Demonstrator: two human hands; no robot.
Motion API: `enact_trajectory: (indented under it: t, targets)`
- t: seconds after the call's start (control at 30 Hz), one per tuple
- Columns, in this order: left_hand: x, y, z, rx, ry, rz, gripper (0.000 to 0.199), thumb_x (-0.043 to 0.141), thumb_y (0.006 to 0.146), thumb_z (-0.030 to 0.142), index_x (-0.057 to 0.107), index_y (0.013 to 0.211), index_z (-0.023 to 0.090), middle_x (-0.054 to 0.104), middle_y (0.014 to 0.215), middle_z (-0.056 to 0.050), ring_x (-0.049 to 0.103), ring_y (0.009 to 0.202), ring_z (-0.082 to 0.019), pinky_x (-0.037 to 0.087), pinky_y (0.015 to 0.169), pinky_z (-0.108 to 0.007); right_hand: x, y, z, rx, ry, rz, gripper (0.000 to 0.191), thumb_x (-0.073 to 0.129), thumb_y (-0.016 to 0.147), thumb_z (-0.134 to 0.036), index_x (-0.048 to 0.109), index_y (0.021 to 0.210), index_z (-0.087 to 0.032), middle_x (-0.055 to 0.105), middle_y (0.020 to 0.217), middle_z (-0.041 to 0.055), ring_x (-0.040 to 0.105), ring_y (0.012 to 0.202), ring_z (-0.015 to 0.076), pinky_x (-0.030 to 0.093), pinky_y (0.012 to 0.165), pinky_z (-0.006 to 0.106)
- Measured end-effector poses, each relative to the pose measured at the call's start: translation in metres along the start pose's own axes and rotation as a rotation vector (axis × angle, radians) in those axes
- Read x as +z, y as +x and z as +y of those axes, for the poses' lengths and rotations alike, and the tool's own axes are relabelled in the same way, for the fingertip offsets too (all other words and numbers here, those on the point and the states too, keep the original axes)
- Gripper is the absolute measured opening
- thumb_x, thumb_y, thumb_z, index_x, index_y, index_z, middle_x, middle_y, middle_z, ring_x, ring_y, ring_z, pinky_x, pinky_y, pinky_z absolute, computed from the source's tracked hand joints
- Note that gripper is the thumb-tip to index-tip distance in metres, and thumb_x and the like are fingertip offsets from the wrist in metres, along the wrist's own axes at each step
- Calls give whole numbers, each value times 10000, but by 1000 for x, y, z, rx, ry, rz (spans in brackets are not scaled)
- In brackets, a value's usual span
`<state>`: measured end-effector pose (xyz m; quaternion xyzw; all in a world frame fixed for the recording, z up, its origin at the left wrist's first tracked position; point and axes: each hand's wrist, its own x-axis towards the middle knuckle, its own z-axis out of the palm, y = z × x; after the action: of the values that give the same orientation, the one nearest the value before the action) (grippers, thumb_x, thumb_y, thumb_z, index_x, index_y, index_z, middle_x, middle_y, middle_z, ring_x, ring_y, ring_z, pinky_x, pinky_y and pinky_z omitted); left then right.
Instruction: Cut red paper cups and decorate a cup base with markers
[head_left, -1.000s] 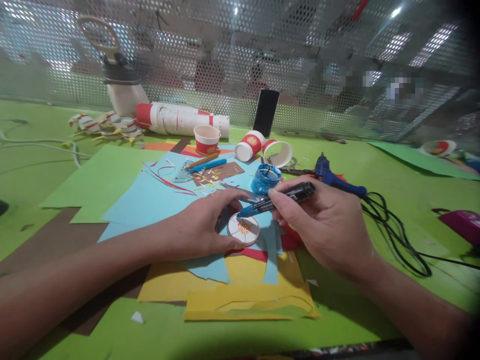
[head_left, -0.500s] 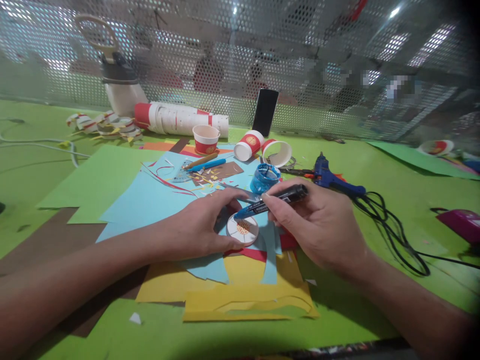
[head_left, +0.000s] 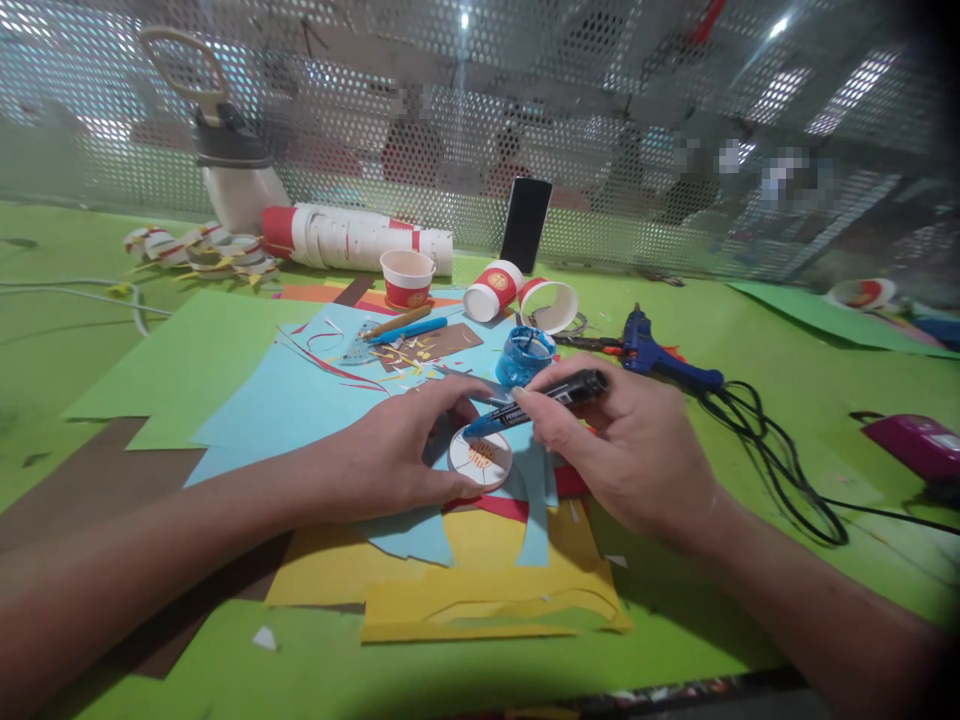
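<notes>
A small white round disc with an orange lattice pattern and dark lines lies flat over the coloured paper. My left hand is closed around its left side, thumb at the near edge and curled fingers at the far edge. In my right hand is a black permanent marker, tilted so its blue tip end meets the disc's upper left part. Just beyond the marker stands a blue-smeared paint jar. A grey blade-like tool lies partly hidden behind my fingers.
Red and white paper cups stand and lie at the back, near an upright phone. On the right are a blue glue gun with a looped cord and a magenta object. Yellow paper lies in front; a perforated screen rises behind.
The whole view has shifted slightly, so everything sits a little further left. Both hands keep their holds, and the marker tip stays at the disc's upper left part.
</notes>
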<state>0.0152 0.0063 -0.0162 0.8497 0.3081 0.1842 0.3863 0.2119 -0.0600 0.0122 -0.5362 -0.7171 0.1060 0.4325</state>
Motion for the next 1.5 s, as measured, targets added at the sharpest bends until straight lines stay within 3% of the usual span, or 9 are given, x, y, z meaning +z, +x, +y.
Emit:
enact_trajectory:
  t: [0.3,0.5,0.9,1.2,1.5]
  targets:
    - [1,1,-3,0,40,4,700,777,719,347,477,1338,216,637,1032,-48,575,872,-203,466,794,-342,-6,-1,-1,4,6,161,147,677,862,-306,658,763,-199,663,612,-28,633,533,123,498,512,215]
    - [0,1,-4,29,8,-7,667,767,732,326,474,1325,243,631,1108,-47,581,886,-191,471,800,-331,-2,-1,3,-7,47,105,161,674,859,-291,655,749,-175,628,572,-38,563,466,91,466,448,186]
    - [0,1,-2,6,42,-2,681,772,719,320,488,1330,220,637,1010,-40,564,827,-187,457,767,-334,0,-3,1,-1,69,114,128,689,844,-263,672,798,-144,668,605,-23,600,492,90,496,464,172]
    - [1,1,-4,26,25,3,664,774,713,310,507,1314,217,648,1018,-37,583,845,-189,469,781,-332,2,-4,0,33,132,80,131,683,844,-276,665,805,-153,670,611,-26,607,496,98,515,462,181]
    - [1,1,-4,35,13,1,672,774,714,313,496,1318,219,651,1118,-56,609,914,-207,483,810,-337,2,-3,0,4,54,55,107,675,844,-245,668,797,-150,678,624,-19,601,519,93,502,494,167]
